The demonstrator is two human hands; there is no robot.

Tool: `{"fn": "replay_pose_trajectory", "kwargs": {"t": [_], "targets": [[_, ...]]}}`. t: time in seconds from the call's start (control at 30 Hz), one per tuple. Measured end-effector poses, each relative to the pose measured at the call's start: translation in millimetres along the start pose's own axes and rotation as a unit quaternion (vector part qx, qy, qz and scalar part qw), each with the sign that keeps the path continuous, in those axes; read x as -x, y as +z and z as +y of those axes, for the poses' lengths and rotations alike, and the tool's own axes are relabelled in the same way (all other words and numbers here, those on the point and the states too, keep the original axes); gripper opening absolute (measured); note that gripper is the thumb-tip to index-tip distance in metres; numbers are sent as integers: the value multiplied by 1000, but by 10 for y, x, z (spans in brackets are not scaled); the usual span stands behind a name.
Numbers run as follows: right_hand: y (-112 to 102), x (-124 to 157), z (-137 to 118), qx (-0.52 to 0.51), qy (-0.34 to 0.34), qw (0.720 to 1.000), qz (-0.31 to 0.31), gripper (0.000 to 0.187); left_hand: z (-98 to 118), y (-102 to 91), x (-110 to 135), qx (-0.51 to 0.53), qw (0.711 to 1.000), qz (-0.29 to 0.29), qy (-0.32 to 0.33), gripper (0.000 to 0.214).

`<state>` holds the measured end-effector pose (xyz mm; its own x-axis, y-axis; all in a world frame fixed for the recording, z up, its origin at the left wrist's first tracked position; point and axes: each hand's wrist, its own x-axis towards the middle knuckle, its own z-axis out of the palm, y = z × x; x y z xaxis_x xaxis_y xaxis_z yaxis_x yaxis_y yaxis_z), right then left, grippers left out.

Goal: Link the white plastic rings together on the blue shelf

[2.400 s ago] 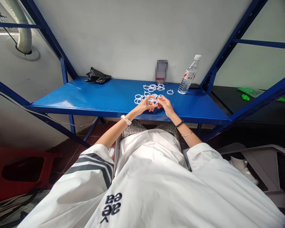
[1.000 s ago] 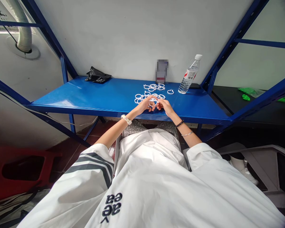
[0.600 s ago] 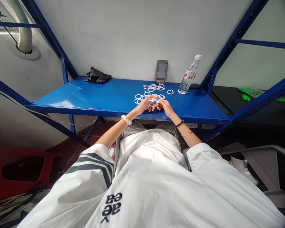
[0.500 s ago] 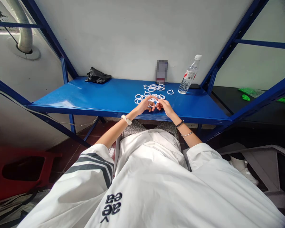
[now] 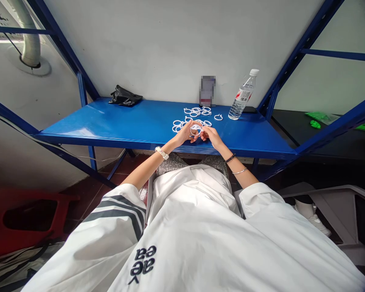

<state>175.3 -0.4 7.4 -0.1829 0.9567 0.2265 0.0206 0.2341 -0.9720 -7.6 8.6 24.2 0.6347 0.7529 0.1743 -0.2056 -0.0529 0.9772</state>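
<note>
Between my two hands, just above the front part of the blue table, is a white plastic ring (image 5: 196, 135). My left hand (image 5: 186, 134) grips its left side, fingers curled under it. On the ring's right side, my right hand (image 5: 211, 134) pinches it between thumb and fingers. Several more white rings (image 5: 177, 123) lie loosely on the table just beyond my hands, some overlapping and partly hidden by my fingers. A single ring with a small tab (image 5: 218, 117) rests apart, to the right of that group.
On the blue table (image 5: 140, 125), a clear water bottle (image 5: 241, 97) stands right of the rings. A blurred phone-like object (image 5: 207, 91) leans at the wall. A crumpled black bag (image 5: 125, 96) sits at the back left. Blue frame posts (image 5: 83, 87) rise at the sides.
My hands stay nearly in place around the ring, with only a slight shift of the fingers. The loose rings have not moved.
</note>
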Motion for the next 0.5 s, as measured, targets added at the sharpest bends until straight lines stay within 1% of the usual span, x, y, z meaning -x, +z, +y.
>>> {"fn": "replay_pose_trajectory", "kwargs": {"t": [0.17,0.3,0.5], "targets": [[2,17,-16,5,-6,1000,-5,49,6,-2,9,-4,1000,-10,-1,51],[1,13,-21,14,-1,1000,-5,49,30,16,18,1,1000,-6,-4,51],[3,-5,3,-4,12,1000,-4,50,52,35,28,-3,1000,-7,-4,49]]}}
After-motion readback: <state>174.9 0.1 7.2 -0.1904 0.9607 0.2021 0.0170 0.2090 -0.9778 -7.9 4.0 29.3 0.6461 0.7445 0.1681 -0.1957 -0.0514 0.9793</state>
